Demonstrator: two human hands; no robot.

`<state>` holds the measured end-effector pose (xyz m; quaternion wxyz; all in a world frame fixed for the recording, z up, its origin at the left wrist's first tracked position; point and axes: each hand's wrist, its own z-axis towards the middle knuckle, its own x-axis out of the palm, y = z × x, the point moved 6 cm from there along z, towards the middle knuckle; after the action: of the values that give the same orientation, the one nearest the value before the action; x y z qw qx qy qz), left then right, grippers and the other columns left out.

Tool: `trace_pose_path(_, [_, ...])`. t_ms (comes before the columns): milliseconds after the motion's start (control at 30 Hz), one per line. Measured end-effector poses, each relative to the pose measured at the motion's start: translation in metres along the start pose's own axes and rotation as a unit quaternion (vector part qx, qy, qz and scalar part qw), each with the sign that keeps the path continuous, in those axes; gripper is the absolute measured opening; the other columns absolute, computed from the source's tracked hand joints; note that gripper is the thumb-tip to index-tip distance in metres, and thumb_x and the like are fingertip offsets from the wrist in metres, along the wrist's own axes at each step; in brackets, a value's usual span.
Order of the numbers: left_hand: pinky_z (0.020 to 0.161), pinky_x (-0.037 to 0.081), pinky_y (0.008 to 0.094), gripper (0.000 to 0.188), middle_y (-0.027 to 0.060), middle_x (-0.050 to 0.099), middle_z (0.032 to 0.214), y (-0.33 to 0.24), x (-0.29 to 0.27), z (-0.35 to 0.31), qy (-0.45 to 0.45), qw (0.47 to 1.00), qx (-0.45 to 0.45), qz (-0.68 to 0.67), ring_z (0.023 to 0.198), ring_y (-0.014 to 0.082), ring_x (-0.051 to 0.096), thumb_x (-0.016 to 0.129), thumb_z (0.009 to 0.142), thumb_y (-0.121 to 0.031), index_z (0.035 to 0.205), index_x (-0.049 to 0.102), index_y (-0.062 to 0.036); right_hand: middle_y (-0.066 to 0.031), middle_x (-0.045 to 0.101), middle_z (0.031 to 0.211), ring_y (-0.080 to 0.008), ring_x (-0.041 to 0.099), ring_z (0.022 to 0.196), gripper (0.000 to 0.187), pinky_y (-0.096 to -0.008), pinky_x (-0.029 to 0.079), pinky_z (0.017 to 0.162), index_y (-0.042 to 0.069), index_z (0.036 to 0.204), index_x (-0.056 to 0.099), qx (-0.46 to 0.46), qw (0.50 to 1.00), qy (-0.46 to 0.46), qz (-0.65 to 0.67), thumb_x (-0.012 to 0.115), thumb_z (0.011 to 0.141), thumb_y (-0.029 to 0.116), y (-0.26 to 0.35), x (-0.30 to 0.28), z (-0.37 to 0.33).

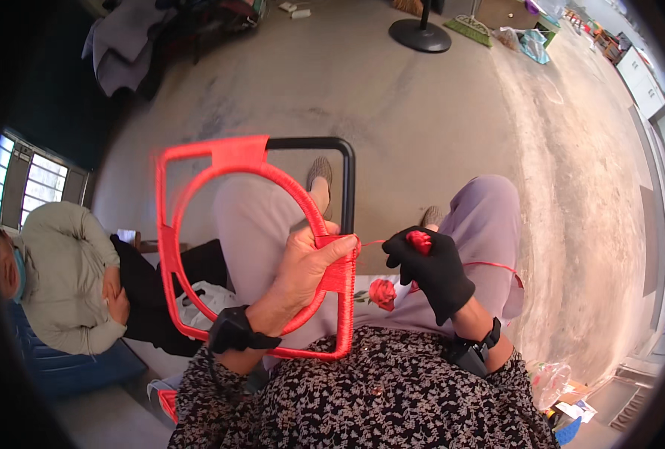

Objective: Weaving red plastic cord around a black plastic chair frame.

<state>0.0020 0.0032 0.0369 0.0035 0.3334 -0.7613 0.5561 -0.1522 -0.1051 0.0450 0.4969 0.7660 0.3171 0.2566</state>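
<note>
My left hand (302,262), bare, grips the right side of a rounded square frame (239,153) with a ring inside it. Its thumb presses on the red-wrapped panel where ring and frame meet. Red cord covers most of the frame, while the top right corner (347,172) shows bare black tubing. Just to the right, my right hand (437,280), in a black glove, is closed around a small red bundle of cord (420,241). A thin strand (372,243) stretches from the frame's edge to this hand. More red cord (493,264) trails over my right thigh.
Between my legs lies something white with a red rose (382,294) on it. A seated person (71,277) is at the left on a blue seat (86,374). Ahead on the concrete floor stand a round black base (420,36) and a green broom (469,30).
</note>
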Motion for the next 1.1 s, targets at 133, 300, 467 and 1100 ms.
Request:
trace_pose_path(133, [0.068, 0.053, 0.0230, 0.016, 0.0048, 0.067, 0.089, 0.047, -0.021, 0.006, -0.041, 0.990, -0.032, -0.129, 0.077, 0.0102, 0.065, 0.067, 0.088, -0.009, 0.099, 0.057, -0.0046, -0.0014, 0.063, 0.064, -0.0049, 0.053, 0.056, 0.028, -0.0233, 0.043, 0.052, 0.002, 0.085, 0.068, 0.044, 0.998, 0.010, -0.053, 0.069, 0.085, 0.030, -0.019, 0.014, 0.013])
trace_pose_path(300, [0.068, 0.053, 0.0233, 0.012, 0.0051, 0.067, 0.089, 0.047, -0.013, 0.011, -0.008, 0.980, -0.048, -0.192, 0.077, 0.0111, 0.065, 0.064, 0.089, -0.008, 0.098, 0.058, -0.0040, -0.0004, 0.061, 0.063, -0.0053, 0.053, 0.056, 0.028, -0.0256, 0.044, 0.053, 0.001, 0.081, 0.067, 0.022, 0.981, 0.008, -0.191, 0.071, 0.083, 0.029, 0.000, 0.029, 0.022])
trace_pose_path(467, [0.066, 0.058, 0.0315, 0.014, 0.0103, 0.067, 0.089, 0.050, -0.015, 0.010, 0.008, 0.986, -0.055, -0.160, 0.074, 0.0185, 0.067, 0.061, 0.090, -0.007, 0.101, 0.054, -0.0023, -0.0004, 0.060, 0.066, -0.0051, 0.053, 0.060, 0.023, -0.0248, 0.043, 0.054, 0.001, 0.090, 0.066, 0.051, 0.994, 0.048, -0.083, 0.068, 0.085, 0.023, -0.013, 0.027, 0.026])
trace_pose_path(1100, [0.061, 0.059, 0.0325, 0.018, 0.0131, 0.065, 0.083, 0.046, -0.011, 0.003, 0.034, 0.986, -0.080, -0.140, 0.069, 0.0223, 0.068, 0.062, 0.090, -0.010, 0.102, 0.050, -0.0032, -0.0078, 0.055, 0.079, -0.0212, 0.057, 0.068, 0.016, -0.0315, 0.046, 0.059, 0.003, 0.092, 0.058, -0.281, 0.914, 0.026, -0.291, 0.061, 0.079, -0.004, -0.005, 0.025, 0.021])
